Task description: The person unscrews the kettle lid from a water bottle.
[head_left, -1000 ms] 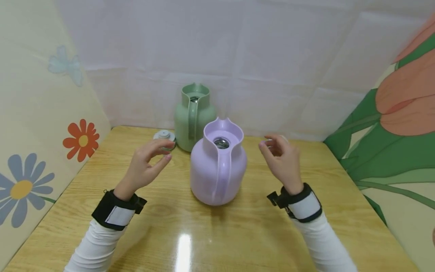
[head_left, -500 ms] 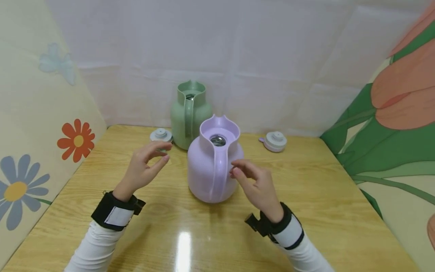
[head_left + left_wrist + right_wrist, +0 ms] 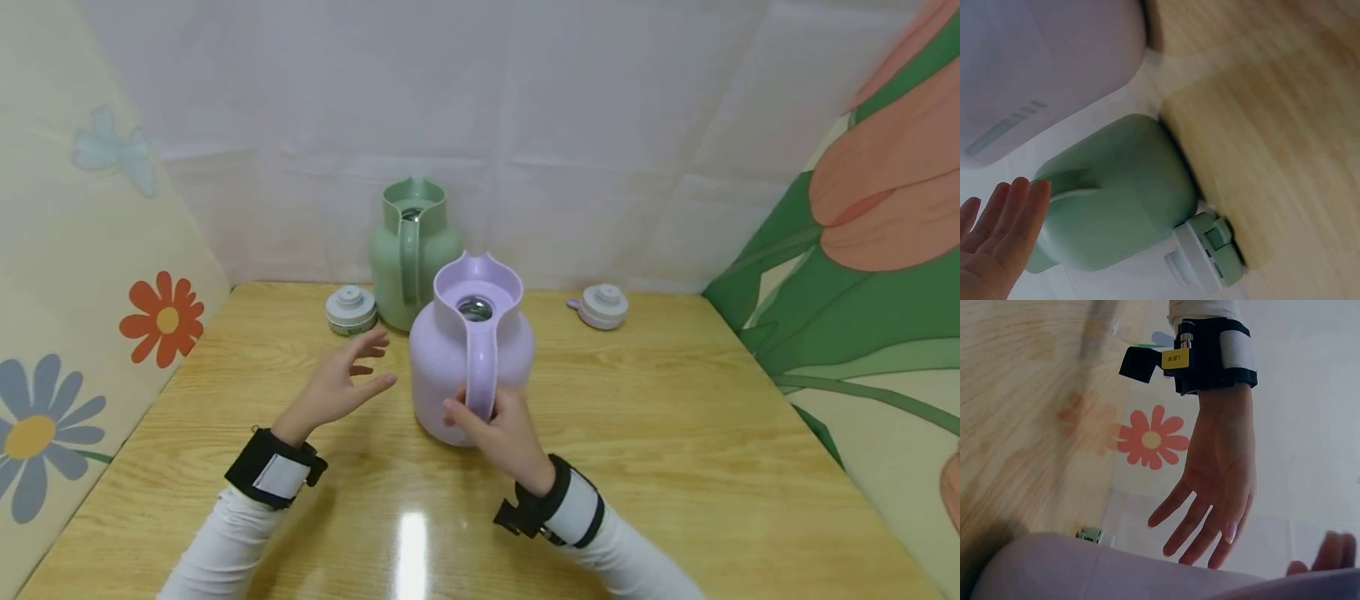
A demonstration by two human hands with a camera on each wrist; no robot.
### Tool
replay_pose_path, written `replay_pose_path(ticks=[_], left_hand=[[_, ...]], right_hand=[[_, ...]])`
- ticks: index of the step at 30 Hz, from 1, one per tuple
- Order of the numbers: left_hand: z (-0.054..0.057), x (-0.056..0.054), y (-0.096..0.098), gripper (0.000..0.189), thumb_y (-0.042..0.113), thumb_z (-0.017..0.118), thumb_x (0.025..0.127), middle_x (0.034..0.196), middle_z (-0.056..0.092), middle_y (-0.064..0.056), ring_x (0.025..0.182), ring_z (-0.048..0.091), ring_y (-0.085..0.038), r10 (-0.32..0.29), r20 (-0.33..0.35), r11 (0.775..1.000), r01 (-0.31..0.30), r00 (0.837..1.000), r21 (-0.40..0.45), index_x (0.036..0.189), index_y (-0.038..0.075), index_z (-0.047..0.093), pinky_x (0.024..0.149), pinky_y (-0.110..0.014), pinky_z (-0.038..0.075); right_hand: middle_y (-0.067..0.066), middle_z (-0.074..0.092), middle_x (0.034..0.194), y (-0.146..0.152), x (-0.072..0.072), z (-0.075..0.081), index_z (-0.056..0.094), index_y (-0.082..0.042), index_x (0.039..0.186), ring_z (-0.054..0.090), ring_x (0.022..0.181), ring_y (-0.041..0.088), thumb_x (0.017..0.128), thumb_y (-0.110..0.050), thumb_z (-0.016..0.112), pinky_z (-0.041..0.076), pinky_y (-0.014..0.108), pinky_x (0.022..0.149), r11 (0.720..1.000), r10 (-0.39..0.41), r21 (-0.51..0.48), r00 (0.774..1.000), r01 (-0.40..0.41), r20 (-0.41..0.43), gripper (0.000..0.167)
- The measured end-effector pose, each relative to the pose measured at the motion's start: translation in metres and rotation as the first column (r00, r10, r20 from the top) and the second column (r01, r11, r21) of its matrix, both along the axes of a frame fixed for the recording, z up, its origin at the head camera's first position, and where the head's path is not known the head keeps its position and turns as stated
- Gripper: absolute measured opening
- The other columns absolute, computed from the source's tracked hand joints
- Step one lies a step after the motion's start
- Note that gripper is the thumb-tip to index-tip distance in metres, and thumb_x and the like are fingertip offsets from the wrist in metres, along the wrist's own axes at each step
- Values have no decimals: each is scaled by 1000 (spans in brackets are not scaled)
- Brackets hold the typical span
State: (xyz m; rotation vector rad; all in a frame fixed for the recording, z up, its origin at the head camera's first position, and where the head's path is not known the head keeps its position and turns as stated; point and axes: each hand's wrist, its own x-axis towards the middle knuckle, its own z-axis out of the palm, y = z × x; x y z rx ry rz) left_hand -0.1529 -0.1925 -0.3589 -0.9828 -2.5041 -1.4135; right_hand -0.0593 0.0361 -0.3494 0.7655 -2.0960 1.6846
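Observation:
A lilac thermos jug [image 3: 429,367] stands upright on the table, its mirrored mouth uncovered and its handle [image 3: 482,358] facing me. My right hand [image 3: 510,437] holds the lower part of that handle, thumb on its left side; the jug partly hides the fingers in the right wrist view. Left of the jug, my left hand [image 3: 337,387] hovers with fingers spread, holding nothing. Behind stands a green thermos jug [image 3: 390,258], also uncovered. A grey-and-green lid [image 3: 351,308] lies to its left. Farther right lies a grey-and-lilac lid [image 3: 602,306] with a small tab.
The wooden table [image 3: 675,467] meets a pale cloth backdrop [image 3: 600,125] at its far edge. Painted side panels, one with a red flower [image 3: 167,319] and one with a large tulip [image 3: 892,200], flank the table.
My right hand has moved left from beside the grey-and-lilac lid to the lilac thermos jug's handle and taken hold of it. My left hand has spread its fingers and shifted slightly right.

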Motion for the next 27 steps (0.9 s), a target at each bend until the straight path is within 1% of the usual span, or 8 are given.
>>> replay_pose_path(ticks=[3, 6, 10, 13, 17, 19, 23, 27], left_hand=[[-6, -1, 1, 55, 11, 65, 84, 122, 51, -24, 107, 52, -36, -9, 11, 1000, 10, 1000, -20, 131, -4, 40, 80, -45, 49], [-9, -2, 0, 52, 9, 63, 85, 120, 51, -25, 106, 52, -37, -4, 6, 1000, 4, 1000, -14, 130, -5, 40, 79, -47, 48], [-10, 0, -2, 52, 9, 64, 84, 120, 51, -26, 106, 51, -37, 8, -64, 999, -11, 998, -44, 128, -6, 42, 79, -48, 48], [-10, 3, -2, 54, 12, 66, 83, 123, 50, -25, 110, 49, -37, 3, -182, 993, -24, 983, -114, 128, -6, 42, 84, -49, 45], [-8, 5, -2, 57, 14, 68, 81, 126, 48, -24, 116, 45, -38, -5, -320, 984, -53, 947, -170, 128, -6, 42, 93, -50, 37], [-8, 6, -3, 58, 13, 69, 80, 127, 47, -24, 118, 43, -38, -5, -345, 984, -57, 939, -169, 128, -7, 42, 95, -51, 35], [-8, 7, -4, 58, 10, 69, 80, 127, 47, -24, 118, 43, -37, -7, -361, 987, -52, 933, -152, 128, -7, 42, 96, -50, 35], [-11, 8, -6, 58, 8, 69, 79, 126, 48, -23, 116, 44, -37, -5, -365, 990, -47, 931, -135, 128, -8, 43, 94, -51, 36]], right_hand=[[14, 55, 61, -7, -1, -5, 53, 2, 73, 55, 56, 17, 85, 8, 54, 48, 28, 54, 998, 18, -67, 1000, -16, 19, 14], [14, 50, 56, -12, -2, -11, 50, 2, 69, 49, 50, 19, 84, 11, 52, 44, 27, 48, 994, -16, -108, 1000, 14, -19, 19], [14, 47, 54, -16, -3, -16, 48, 3, 68, 46, 46, 24, 85, 12, 52, 43, 27, 44, 988, -57, -149, 996, 47, -67, 19], [13, 46, 53, -18, -2, -17, 48, 3, 68, 45, 43, 24, 85, 10, 52, 43, 28, 41, 984, -83, -167, 992, 67, -91, 19], [10, 45, 50, -19, -4, -15, 46, 1, 64, 44, 43, 15, 86, 6, 53, 41, 27, 39, 977, -156, -159, 984, 140, -88, 23], [9, 45, 50, -19, -8, -14, 46, 1, 62, 43, 44, 10, 86, 6, 54, 41, 27, 39, 970, -208, -142, 976, 198, -61, 25], [9, 45, 50, -16, -12, -5, 47, 3, 61, 43, 46, 5, 83, 8, 55, 41, 24, 41, 948, -298, -120, 954, 294, -15, 25], [9, 45, 49, -13, -12, 7, 47, 6, 59, 42, 46, 3, 81, 11, 54, 39, 20, 41, 941, -318, -133, 947, 312, -32, 23]])
